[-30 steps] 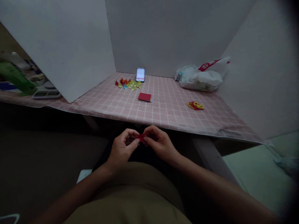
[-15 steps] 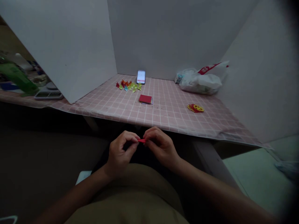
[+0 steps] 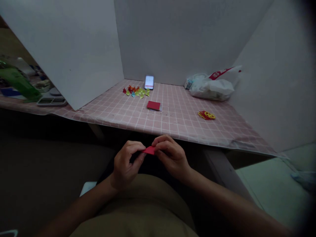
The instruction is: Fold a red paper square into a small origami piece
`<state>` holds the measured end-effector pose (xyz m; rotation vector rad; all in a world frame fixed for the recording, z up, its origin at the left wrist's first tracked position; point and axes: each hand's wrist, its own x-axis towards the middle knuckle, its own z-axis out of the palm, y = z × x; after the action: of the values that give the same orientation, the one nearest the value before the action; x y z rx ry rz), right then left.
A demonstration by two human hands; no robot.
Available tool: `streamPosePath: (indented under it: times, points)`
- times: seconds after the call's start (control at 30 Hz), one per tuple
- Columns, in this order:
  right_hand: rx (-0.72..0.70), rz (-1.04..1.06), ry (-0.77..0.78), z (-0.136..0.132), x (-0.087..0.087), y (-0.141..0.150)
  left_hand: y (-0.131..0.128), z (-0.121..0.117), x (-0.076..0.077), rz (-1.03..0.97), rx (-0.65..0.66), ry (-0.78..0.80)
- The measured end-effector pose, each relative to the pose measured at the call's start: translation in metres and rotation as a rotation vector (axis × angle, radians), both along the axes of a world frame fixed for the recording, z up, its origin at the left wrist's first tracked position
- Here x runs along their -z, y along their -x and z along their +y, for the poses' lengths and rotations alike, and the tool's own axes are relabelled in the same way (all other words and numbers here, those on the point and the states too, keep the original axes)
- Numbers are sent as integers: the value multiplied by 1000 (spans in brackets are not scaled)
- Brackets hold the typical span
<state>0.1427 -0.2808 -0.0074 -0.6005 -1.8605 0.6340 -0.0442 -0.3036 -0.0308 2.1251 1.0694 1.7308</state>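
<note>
We pinch a small, folded piece of bright red paper between our two hands, in front of the near edge of the table with the pink, white-lined cloth and above our lap. Our bare left hand grips the paper's left end between thumb and fingertips; our bare right hand holds its right end the same way, the other fingers curled. Beyond our hands, on the cloth, we see a flat stack of dark red square paper. Farther back and to the left lies a cluster of small, pointed folded-paper shapes in red, orange, yellow and blue, just beside an upright phone with a lit screen. To the right lie flat red and yellow cut-out pieces, with a crumpled white plastic bag with red print behind them.
</note>
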Motion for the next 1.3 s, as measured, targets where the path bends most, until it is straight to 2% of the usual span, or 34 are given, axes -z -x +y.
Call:
streamPosePath:
  times: [0.4,0.63,0.8,0.93,1.07,1.17,1.3]
  points:
    - [14,-35,-102,-1,0,1,2,-2,-1,41,-17,-60]
    - [16,-55,-97,-1,1,1,4,-1,0,47,-34,-98]
    - [10,-56,-47,-1,4,1,4,0,4,14,26,-64]
    - [19,-69,99,-1,7,1,-1,-1,1,-102,30,128]
    - [19,-21,412,0,8,3,-8,-2,-8,-296,48,510]
    - [-55,58,611,1,7,6,-10,0,-12,-422,93,648]
    - [-93,119,716,2,5,8,-9,3,-15,-460,198,821]
